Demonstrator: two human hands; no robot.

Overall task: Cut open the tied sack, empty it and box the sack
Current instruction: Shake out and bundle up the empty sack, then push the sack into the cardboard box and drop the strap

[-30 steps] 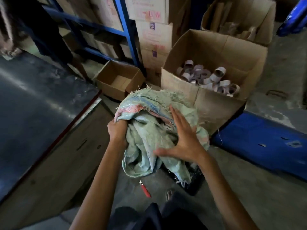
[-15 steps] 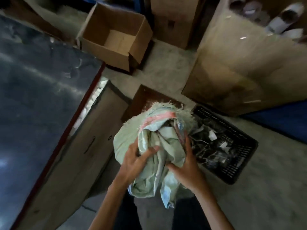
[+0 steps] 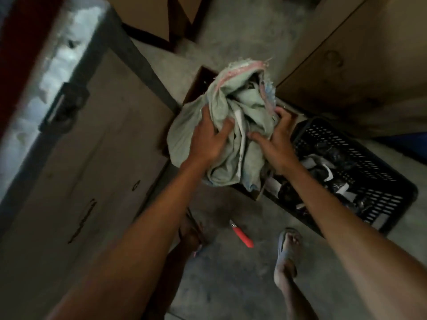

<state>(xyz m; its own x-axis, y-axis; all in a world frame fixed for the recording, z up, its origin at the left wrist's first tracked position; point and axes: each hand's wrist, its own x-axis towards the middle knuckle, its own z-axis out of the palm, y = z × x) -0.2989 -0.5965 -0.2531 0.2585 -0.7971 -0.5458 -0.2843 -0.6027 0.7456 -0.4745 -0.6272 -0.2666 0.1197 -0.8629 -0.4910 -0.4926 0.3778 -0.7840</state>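
The pale green woven sack (image 3: 240, 107), crumpled into a bundle with a pink and blue frayed rim on top, sits over a brown cardboard box (image 3: 198, 82) on the floor. My left hand (image 3: 209, 140) grips the bundle's left side. My right hand (image 3: 276, 139) grips its right side. Both press down on it. Most of the box is hidden under the sack. A red-handled cutter (image 3: 241, 235) lies on the concrete floor between my feet.
A black plastic crate (image 3: 379, 181) holding dark and white scraps stands right of the sack. A large cardboard box (image 3: 360, 65) stands behind it. A grey cabinet side (image 3: 76, 162) fills the left. Another carton (image 3: 147, 17) is at the top.
My view has tipped further down and closer. Both hands have carried the bunched sack lower, onto the brown box. The cutter and my feet have come into view.
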